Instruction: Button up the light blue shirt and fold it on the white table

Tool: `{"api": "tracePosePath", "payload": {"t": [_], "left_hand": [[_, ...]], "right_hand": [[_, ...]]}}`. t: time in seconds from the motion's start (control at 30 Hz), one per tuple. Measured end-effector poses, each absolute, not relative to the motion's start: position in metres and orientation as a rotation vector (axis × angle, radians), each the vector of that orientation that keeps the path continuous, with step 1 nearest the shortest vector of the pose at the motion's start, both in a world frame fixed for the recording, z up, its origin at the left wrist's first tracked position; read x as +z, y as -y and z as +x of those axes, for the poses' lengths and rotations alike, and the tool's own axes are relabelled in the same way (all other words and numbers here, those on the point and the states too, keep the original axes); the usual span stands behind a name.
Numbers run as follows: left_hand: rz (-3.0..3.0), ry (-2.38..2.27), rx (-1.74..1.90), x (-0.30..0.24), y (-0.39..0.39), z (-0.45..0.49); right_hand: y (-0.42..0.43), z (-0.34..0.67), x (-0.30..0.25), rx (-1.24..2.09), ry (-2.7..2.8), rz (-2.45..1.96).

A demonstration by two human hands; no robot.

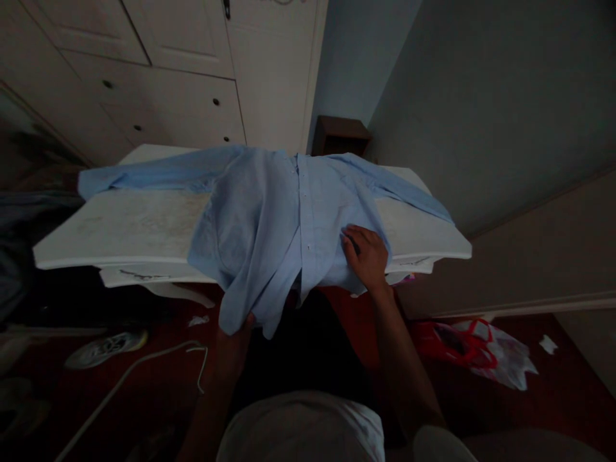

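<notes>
A light blue button-up shirt (269, 212) lies spread on a white board (129, 228), sleeves stretched out left and right, its lower hem hanging over the near edge. My left hand (235, 350) is below that edge, closed on the hanging left corner of the hem. My right hand (366, 255) rests palm down on the right front panel of the shirt, fingers flat on the cloth near the button strip.
White cupboard doors and drawers (192, 83) stand behind the board. A dark wooden stand (341, 136) is in the corner. On the red floor lie a shoe (103, 348), a white wire hanger (158, 359) and a red and white plastic bag (474, 350).
</notes>
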State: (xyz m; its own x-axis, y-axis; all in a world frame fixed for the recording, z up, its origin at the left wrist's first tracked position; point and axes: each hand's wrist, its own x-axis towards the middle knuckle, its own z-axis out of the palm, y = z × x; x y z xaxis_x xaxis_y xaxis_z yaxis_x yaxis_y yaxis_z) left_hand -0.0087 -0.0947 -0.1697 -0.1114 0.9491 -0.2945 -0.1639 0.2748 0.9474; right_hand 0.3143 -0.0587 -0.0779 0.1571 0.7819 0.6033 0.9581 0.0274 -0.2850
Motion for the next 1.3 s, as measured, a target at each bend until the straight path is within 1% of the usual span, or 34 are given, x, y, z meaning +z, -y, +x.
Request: {"api": "tracePosePath", "payload": {"t": [0.1, 0.27, 0.37, 0.47, 0.57, 0.73, 0.8, 0.9, 1.0, 1.1, 1.2, 1.3], "left_hand": [[0.907, -1.509, 1.123, -0.175, 0.106, -0.008], [0.822, -1.499, 1.072, -0.179, 0.12, 0.011], [0.734, -1.374, 1.151, -0.18, 0.121, 0.026], [0.578, -1.055, 1.162, -0.185, 0.115, 0.032], [0.51, -0.853, 0.963, -0.195, 0.106, 0.025], [0.653, -0.849, 0.506, -0.214, 0.115, 0.018], [0.781, -0.842, 0.408, -0.219, 0.129, 0.023], [0.938, -0.798, 0.384, -0.226, 0.148, 0.035], [0.957, -0.765, 0.383, -0.228, 0.155, 0.049], [0.958, -0.781, 0.384, -0.22, 0.148, 0.061], [1.022, -0.774, 0.468, -0.197, 0.127, 0.066], [1.121, -0.825, 0.648, -0.167, 0.102, 0.064]], "right_hand": [[0.059, 0.316, -0.079, -0.344, 1.686, -1.767], [0.057, 0.316, -0.08, -0.343, 1.663, -1.743], [0.059, 0.314, -0.08, -0.285, 1.6, -1.576], [0.07, 0.304, -0.082, -0.195, 1.309, -1.319], [0.086, 0.283, -0.087, -0.058, 1.081, -1.235], [0.103, 0.246, -0.106, 0.347, 1.293, -1.405], [0.104, 0.238, -0.115, 0.457, 1.278, -1.458], [0.104, 0.234, -0.125, 0.54, 1.286, -1.535], [0.105, 0.232, -0.129, 0.487, 1.396, -1.635], [0.106, 0.226, -0.133, 0.267, 1.416, -1.733], [0.108, 0.217, -0.138, 0.091, 1.394, -1.771], [0.11, 0.212, -0.144, 0.067, 1.361, -1.773]]}}
